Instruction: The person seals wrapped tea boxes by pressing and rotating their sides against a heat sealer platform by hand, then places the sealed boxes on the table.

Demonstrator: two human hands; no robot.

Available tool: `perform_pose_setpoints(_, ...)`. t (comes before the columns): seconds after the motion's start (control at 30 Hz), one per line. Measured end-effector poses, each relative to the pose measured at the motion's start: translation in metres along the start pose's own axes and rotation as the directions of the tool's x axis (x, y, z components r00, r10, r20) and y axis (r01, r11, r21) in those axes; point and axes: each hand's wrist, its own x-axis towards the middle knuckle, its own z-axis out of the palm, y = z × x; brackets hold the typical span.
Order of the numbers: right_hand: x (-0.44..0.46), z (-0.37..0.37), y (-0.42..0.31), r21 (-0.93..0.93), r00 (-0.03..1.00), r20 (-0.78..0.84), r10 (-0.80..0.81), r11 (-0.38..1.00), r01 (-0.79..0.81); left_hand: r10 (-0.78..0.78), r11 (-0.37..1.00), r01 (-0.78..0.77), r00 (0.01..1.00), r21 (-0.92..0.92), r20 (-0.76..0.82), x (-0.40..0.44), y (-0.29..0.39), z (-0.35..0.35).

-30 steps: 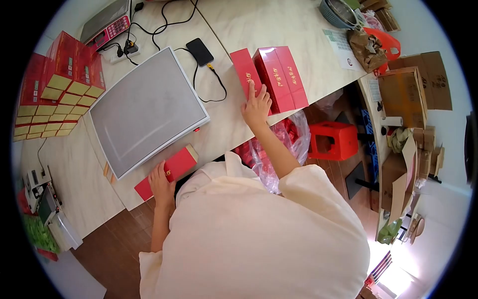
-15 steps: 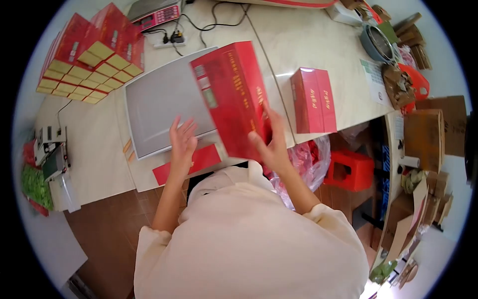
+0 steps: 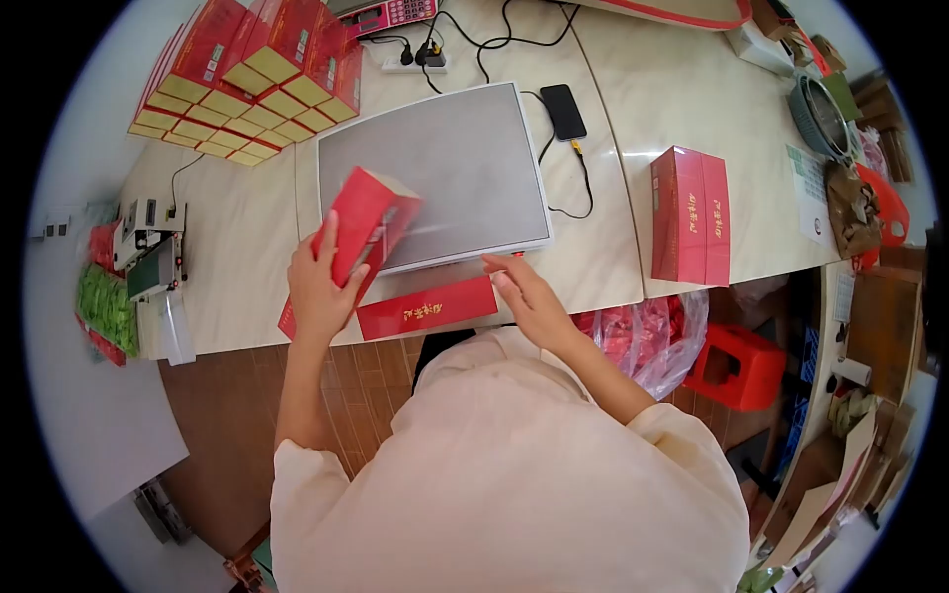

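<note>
My left hand (image 3: 323,287) grips a red box (image 3: 368,219), tilted and raised over the left front corner of the grey-topped flat device (image 3: 435,168). Just right of it, my right hand (image 3: 529,298) is apart from the box, fingers spread and holding nothing, near the device's front edge. Between my hands a red box with gold lettering (image 3: 427,307) lies along the table's front edge. Two red boxes (image 3: 690,217) stand side by side farther right. Many red boxes with yellow ends (image 3: 252,84) are stacked at the back left.
A black phone (image 3: 562,112) with a cable lies right of the device. Behind are a power strip (image 3: 415,65) and cords. A small machine (image 3: 151,247) stands at the far left. A red stool (image 3: 736,368) and a plastic bag (image 3: 647,341) are below the table's front.
The large red box my right hand held has left it, and my left hand now grips a box. My right hand has opened. The view has shifted, so the table scene appears farther right.
</note>
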Motion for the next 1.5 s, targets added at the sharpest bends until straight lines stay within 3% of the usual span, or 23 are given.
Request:
perform_pose_setpoints(0.03, 0.000, -0.002, 0.002, 0.004, 1.000, 0.004, 0.003, 1.000, -0.003, 0.062, 0.985, -0.069, 0.997, 0.157, 0.051, 0.000, 0.000, 0.005)
perform_pose_setpoints(0.07, -0.001, -0.005, 0.003, 0.020, 0.999, -0.020, 0.028, 0.999, -0.028, 0.066, 0.982, -0.083, 0.992, 0.167, 0.106, -0.001, -0.001, 0.009)
perform_pose_setpoints(0.47, -0.007, -0.020, 0.001, 0.117, 0.985, -0.148, 0.094, 0.990, -0.077, 0.060, 0.986, -0.092, 0.976, 0.142, 0.210, 0.035, 0.013, 0.042)
perform_pose_setpoints(0.7, -0.009, -0.013, 0.005, 0.098, 0.989, -0.130, 0.074, 0.993, -0.061, 0.157, 0.962, -0.187, 0.975, 0.201, 0.155, 0.089, 0.036, 0.068)
perform_pose_setpoints(0.9, -0.010, -0.007, -0.007, 0.034, 0.994, -0.103, 0.033, 0.999, -0.030, 0.182, 0.982, -0.186, 0.977, 0.032, 0.108, 0.101, 0.043, 0.058)
perform_pose_setpoints(0.93, -0.012, -0.006, -0.008, 0.034, 0.993, -0.110, 0.029, 0.999, -0.025, 0.117, 0.981, -0.112, 0.993, -0.160, 0.020, 0.095, 0.045, 0.045)
perform_pose_setpoints(0.97, -0.015, -0.007, -0.008, 0.031, 0.993, -0.117, 0.029, 0.999, -0.025, 0.029, 0.936, -0.047, 0.998, -0.348, -0.055, 0.089, 0.043, 0.034)
perform_pose_setpoints(1.0, -0.014, -0.008, -0.009, 0.028, 0.993, -0.117, 0.018, 1.000, -0.014, 0.018, 0.824, -0.118, 0.983, -0.554, -0.182, 0.086, 0.033, 0.031)
perform_pose_setpoints(1.03, -0.013, -0.007, -0.008, 0.031, 0.994, -0.108, -0.013, 0.999, 0.016, -0.104, 0.577, 0.009, 0.993, -0.816, -0.063, 0.079, 0.031, 0.018)
perform_pose_setpoints(1.07, -0.016, -0.007, -0.006, 0.033, 0.994, -0.111, 0.000, 0.999, 0.004, -0.170, 0.251, 0.125, 0.982, -0.960, 0.083, 0.067, 0.031, 0.003)
perform_pose_setpoints(1.13, -0.017, -0.004, 0.000, 0.049, 0.995, -0.102, 0.001, 0.999, 0.004, -0.199, -0.291, 0.207, 0.942, -0.934, 0.271, 0.041, 0.012, 0.007)
perform_pose_setpoints(1.2, -0.014, 0.002, -0.001, 0.067, 0.997, -0.069, -0.035, 0.997, 0.039, -0.329, -0.375, 0.102, 0.915, -0.921, 0.235, 0.025, 0.012, 0.012)
perform_pose_setpoints(1.23, -0.015, 0.003, -0.007, 0.059, 0.998, -0.065, -0.023, 0.998, 0.026, -0.302, -0.573, 0.070, 0.908, -0.817, 0.290, 0.027, 0.011, 0.019)
perform_pose_setpoints(1.27, -0.015, 0.002, -0.011, 0.046, 0.998, -0.069, -0.003, 0.999, 0.006, -0.061, -0.736, 0.130, 0.965, -0.665, 0.256, 0.018, 0.014, 0.026)
perform_pose_setpoints(1.3, -0.014, 0.002, -0.013, 0.040, 0.998, -0.063, -0.011, 0.999, 0.013, 0.015, -0.811, 0.121, 0.982, -0.573, 0.187, 0.021, 0.022, 0.041)
perform_pose_setpoints(1.33, -0.014, 0.004, -0.016, 0.044, 0.998, -0.054, -0.014, 0.999, 0.016, 0.168, -0.848, 0.218, 0.975, -0.483, 0.145, 0.021, 0.045, 0.028)
perform_pose_setpoints(1.4, -0.016, 0.005, -0.022, 0.038, 0.999, -0.032, -0.016, 0.999, 0.017, 0.310, -0.866, 0.316, 0.947, -0.388, 0.080, 0.019, 0.068, 0.014)
perform_pose_setpoints(1.5, -0.016, 0.006, -0.029, 0.060, 1.000, -0.019, -0.025, 0.998, 0.026, 0.348, -0.869, 0.362, 0.932, -0.338, 0.103, 0.018, 0.059, 0.031)
